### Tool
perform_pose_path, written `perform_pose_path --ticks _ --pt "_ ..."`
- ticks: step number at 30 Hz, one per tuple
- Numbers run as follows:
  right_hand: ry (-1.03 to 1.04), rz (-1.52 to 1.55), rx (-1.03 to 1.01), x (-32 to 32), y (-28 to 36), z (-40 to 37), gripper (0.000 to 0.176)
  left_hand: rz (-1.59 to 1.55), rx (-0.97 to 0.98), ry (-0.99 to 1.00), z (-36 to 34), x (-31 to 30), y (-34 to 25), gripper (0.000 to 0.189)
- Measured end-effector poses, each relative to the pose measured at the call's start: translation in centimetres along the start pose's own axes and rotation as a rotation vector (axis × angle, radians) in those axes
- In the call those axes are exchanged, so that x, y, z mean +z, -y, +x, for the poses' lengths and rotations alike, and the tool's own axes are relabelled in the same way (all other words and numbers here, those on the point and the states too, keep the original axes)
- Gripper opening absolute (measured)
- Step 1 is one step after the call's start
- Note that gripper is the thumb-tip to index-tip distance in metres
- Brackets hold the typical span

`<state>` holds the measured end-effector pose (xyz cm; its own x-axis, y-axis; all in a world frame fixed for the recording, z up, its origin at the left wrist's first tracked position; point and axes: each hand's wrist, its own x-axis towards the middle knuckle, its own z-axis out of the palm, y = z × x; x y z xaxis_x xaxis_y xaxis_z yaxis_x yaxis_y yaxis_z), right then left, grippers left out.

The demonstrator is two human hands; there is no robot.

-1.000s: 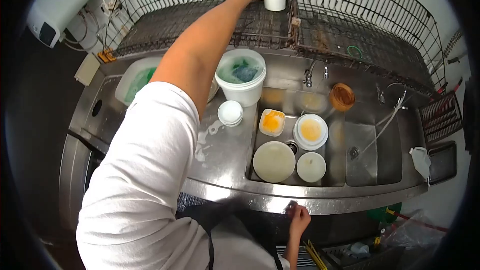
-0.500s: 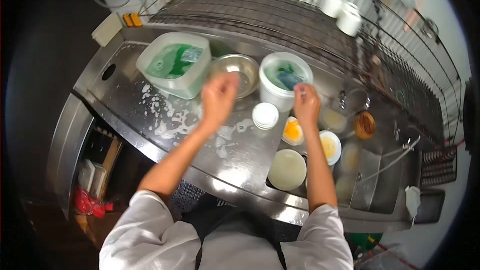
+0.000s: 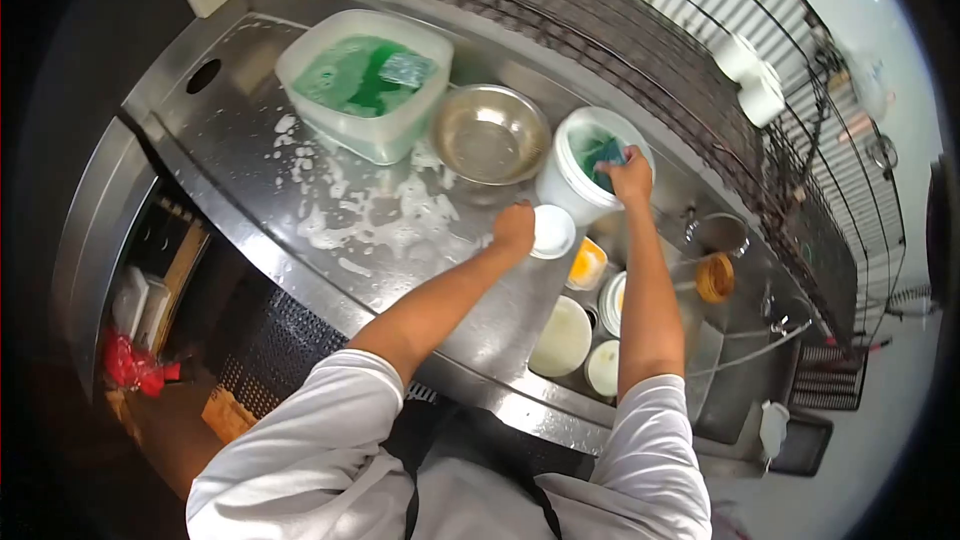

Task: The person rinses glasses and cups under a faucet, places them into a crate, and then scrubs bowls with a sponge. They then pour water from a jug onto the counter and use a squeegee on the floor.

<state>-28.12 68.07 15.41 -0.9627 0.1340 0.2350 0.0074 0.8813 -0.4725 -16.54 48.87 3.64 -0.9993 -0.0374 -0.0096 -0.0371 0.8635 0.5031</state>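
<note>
Two things are gripped, a bowl (image 3: 554,233) by the left hand (image 3: 514,227) and a sponge (image 3: 606,152) by the right hand (image 3: 633,179); soapiness could make the bowl slip.

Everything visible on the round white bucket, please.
White bucket: looks plastic, round, open-topped with a thick rim, green liquid inside. It stands upright on the steel counter, next to the metal bowl; contact between them is unclear. The right hand holds a bluish-green pad at its mouth; whether the hand touches the rim can't be told. No handle is visible.
</note>
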Motion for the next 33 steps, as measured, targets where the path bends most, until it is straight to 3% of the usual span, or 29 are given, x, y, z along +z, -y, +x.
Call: perform_pose_path --ticks 3,6,7,10,12,14,16,18,20,21,22,25,28,29,32,33 --pt "-0.121 0.984 0.229 -0.7 -3.1 -0.9 0.047 -0.027 0.069 -0.052 0.5 -1.1 -1.0 0.02" --pt "0.057 1.883 0.578 -6.5 -3.1 -6.0 0.029 0.092 0.171 -0.078 1.3 -2.2 -2.3 0.013" --pt "0.076 2.059 0.582 -7.2 -4.5 -7.8 0.028 0.053 0.216 -0.034 1.4 -3.1 -2.7 0.014" --pt "0.115 2.139 0.496 -9.8 -4.9 -14.5 0.039 0.022 0.274 0.013 1.8 -5.0 -3.5 0.025" --pt "0.104 2.07 0.579 -8.8 -7.4 -18.1 0.046 -0.112 0.188 0.096 1.7 -5.6 -3.6 0.031" --pt "-0.023 1.541 0.508 -8.7 -7.0 -20.9 0.05 -0.17 0.152 0.162 1.4 -5.5 -4.6 0.035" --pt "-0.149 0.808 0.169 -4.7 -10.1 -21.6 0.052 -0.155 0.179 0.224 0.1 -3.8 -6.5 0.037" --pt "-0.207 0.291 -0.094 -6.8 -7.0 -22.5 0.053 -0.336 0.103 0.49 -2.4 -5.4 -10.3 0.035" --pt "-0.191 -0.096 -0.367 -6.3 -7.6 -22.7 0.054 -0.424 0.113 0.37 -2.8 -0.4 -11.4 0.038" --pt "-0.185 -0.195 -0.455 -6.3 -7.6 -23.2 0.044 -0.301 0.195 0.261 -3.3 1.0 -11.9 0.039" --pt "-0.133 -0.253 -0.479 -6.5 -8.3 -23.7 0.039 -0.182 0.271 0.145 -3.9 1.8 -12.4 0.041" --pt "-0.041 -0.424 -0.513 -7.8 -9.5 -24.5 0.022 -0.248 0.061 0.406 -5.9 -0.6 -14.1 0.04" --pt "-0.145 -0.309 -0.199 -10.9 -8.9 -24.5 0.023 -0.504 -0.027 0.416 -7.2 0.8 -13.5 0.052" --pt "-0.162 -0.205 -0.099 -11.4 -8.5 -24.5 0.033 -0.683 -0.085 0.458 -7.7 1.9 -13.3 0.055" --pt "-0.167 0.055 -0.212 -10.4 -6.8 -25.0 0.038 -1.115 -0.25 0.575 -9.2 4.0 -13.7 0.061" --pt "0.037 0.045 -0.205 -9.7 -6.6 -25.2 0.039 -1.183 -0.297 0.611 -9.5 4.2 -13.7 0.061"
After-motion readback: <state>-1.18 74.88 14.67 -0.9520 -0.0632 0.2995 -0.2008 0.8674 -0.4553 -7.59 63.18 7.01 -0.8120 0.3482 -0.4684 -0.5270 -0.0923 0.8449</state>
